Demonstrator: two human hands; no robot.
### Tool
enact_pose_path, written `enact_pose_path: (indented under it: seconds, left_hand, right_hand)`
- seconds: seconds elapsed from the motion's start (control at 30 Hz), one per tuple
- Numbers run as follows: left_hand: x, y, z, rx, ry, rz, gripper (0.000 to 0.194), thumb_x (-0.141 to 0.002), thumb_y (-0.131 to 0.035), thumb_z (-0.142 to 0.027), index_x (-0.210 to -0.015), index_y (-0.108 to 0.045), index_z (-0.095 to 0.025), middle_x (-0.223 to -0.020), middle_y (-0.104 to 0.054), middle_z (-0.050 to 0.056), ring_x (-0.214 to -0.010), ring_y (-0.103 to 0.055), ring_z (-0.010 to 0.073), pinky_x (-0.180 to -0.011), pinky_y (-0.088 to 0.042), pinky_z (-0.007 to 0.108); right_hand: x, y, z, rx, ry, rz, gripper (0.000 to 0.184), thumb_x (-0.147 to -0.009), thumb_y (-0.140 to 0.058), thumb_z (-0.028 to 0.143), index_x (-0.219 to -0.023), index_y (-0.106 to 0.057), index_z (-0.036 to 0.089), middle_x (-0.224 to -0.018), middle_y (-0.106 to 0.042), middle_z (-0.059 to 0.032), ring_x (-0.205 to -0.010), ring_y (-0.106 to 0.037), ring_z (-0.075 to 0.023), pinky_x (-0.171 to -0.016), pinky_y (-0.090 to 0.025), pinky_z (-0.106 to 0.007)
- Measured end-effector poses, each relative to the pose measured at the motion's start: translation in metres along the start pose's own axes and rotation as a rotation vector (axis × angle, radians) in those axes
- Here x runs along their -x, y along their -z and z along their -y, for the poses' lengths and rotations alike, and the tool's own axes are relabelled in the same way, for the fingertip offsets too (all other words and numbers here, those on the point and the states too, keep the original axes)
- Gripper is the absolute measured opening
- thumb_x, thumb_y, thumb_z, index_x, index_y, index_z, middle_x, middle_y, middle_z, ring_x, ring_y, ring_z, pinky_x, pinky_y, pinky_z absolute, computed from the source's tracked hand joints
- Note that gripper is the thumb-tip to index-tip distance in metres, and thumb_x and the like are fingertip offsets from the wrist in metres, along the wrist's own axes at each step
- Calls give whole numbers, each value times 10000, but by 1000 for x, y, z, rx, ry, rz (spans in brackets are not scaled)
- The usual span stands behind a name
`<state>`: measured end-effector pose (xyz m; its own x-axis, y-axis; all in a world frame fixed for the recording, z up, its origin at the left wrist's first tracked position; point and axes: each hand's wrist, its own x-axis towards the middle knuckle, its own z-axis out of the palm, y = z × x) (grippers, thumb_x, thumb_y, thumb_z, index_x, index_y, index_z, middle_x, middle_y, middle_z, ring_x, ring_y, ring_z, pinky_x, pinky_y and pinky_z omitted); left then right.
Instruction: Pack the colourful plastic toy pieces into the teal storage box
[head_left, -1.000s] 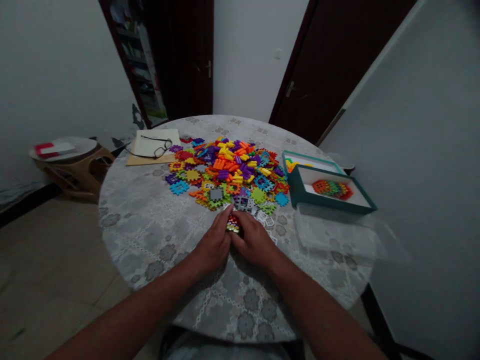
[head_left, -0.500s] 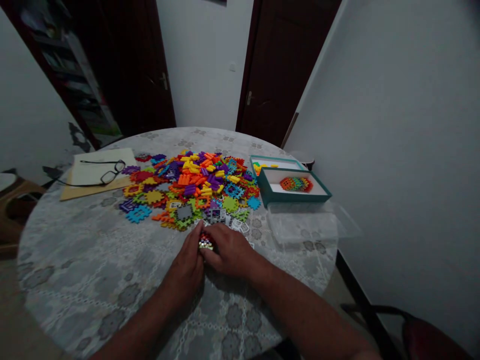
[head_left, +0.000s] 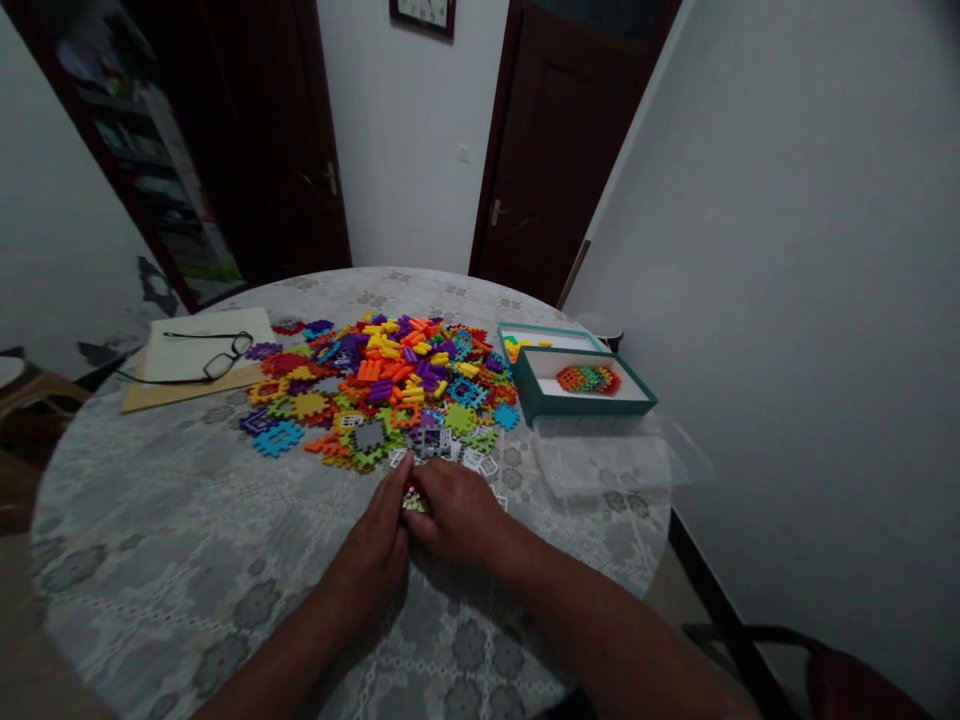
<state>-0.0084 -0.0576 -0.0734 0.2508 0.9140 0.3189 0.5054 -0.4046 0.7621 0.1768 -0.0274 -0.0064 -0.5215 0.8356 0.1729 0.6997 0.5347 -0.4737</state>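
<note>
Left hand (head_left: pixel 381 525) and right hand (head_left: pixel 456 508) jointly hold a small, largely hidden block (head_left: pixel 414 500) over the table (head_left: pixel 180 540), apparently pressing from both sides for steadiness, the loose pile (head_left: pixel 397 370) lying just beyond, presumably for easy reach.

Illumination dim, cool grey, low contrast. Soft shadow on tablecloth (head_left: pixel 187 510) beneath right hand (head_left: pixel 459 510). Small piece (head_left: pixel 415 501) between the hands: detail unresolved. Far-left shelves (head_left: pixel 142 160) dark, smeared. Wide-angle distortion: far doors (head_left: pixel 559 160) lean. Upper right corner darkened.
</note>
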Motion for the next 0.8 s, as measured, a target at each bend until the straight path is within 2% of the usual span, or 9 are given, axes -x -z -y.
enact_pose_path:
  seconds: [0.2, 0.33, 0.43, 0.53, 0.6, 0.67, 0.7, 0.73, 0.8]
  left_hand:
    - [-1, -1, -2, 13, 51, -16, 744, -1007, -448, -191, -1735, -329, -97, -1781, -381, 225, -1661, -369, 356, -1370, -276, 623]
    - [-4, 4, -8, 57, 119, -40, 732, -987, -463, -214, -1703, -381, -83, -1774, -405, 210, -1661, -373, 333, -1385, -265, 575]
    - [-5, 9, -11, 135, 165, -72, 750, -963, -481, -214, -1700, -383, -113, -1753, -449, 191, -1636, -428, 313, -1380, -296, 563]
    - [-4, 13, -11, 239, 209, -77, 798, -924, -491, -187, -1711, -357, -163, -1675, -549, 187, -1533, -571, 303, -1330, -397, 596]
    - [-4, 14, -10, 263, 240, -87, 808, -901, -503, -184, -1698, -378, -175, -1621, -597, 191, -1476, -622, 312, -1296, -442, 624]
    - [-3, 14, -9, 261, 259, -100, 805, -885, -519, -193, -1682, -405, -175, -1603, -610, 194, -1461, -631, 325, -1282, -455, 641]
    - [-3, 14, -9, 260, 263, -100, 800, -882, -524, -199, -1675, -415, -173, -1603, -608, 197, -1459, -630, 330, -1278, -459, 644]
    - [-2, 14, -9, 260, 264, -95, 793, -882, -528, -206, -1668, -425, -171, -1606, -606, 199, -1456, -632, 335, -1275, -463, 645]
    - [-1, 14, -8, 259, 256, -78, 772, -887, -531, -218, -1652, -448, -172, -1615, -598, 199, -1450, -636, 342, -1272, -470, 644]
  right_hand:
    - [-3, 1, 3, -70, -63, 9, 353, -933, -742, 243, -1275, -663, 211, -1223, -735, -100, -1099, -696, -267, -940, -554, -381]
    - [-3, 3, 7, -126, -42, 9, 430, -926, -760, 205, -1345, -668, 231, -1266, -738, -96, -1153, -700, -268, -1006, -555, -395]
    - [-1, 15, 6, -207, -50, -41, 429, -899, -793, 167, -1310, -694, 243, -1242, -761, -69, -1148, -710, -256, -1018, -558, -393]
    - [-3, 54, -14, -314, -150, -148, 345, -943, -802, 271, -1272, -704, 243, -1107, -785, -39, -967, -728, -219, -885, -589, -365]
    - [-10, 96, -42, -328, -226, -292, 372, -983, -780, 385, -1313, -693, 237, -1076, -785, -48, -892, -720, -205, -808, -594, -345]
    - [-22, 142, -77, -231, -316, -476, 410, -986, -770, 405, -1344, -694, 222, -1160, -783, -81, -931, -728, -203, -809, -596, -325]
    - [-29, 163, -95, -162, -407, -541, 420, -985, -768, 395, -1355, -696, 209, -1166, -783, -90, -911, -729, -193, -791, -593, -308]
    - [-36, 180, -113, -104, -522, -552, 413, -988, -764, 376, -1351, -702, 187, -1139, -790, -96, -870, -728, -181, -764, -585, -291]
    - [-50, 204, -143, 10, -767, -502, 384, -965, -789, 339, -1285, -734, 135, -1023, -803, -101, -808, -724, -174, -725, -567, -269]
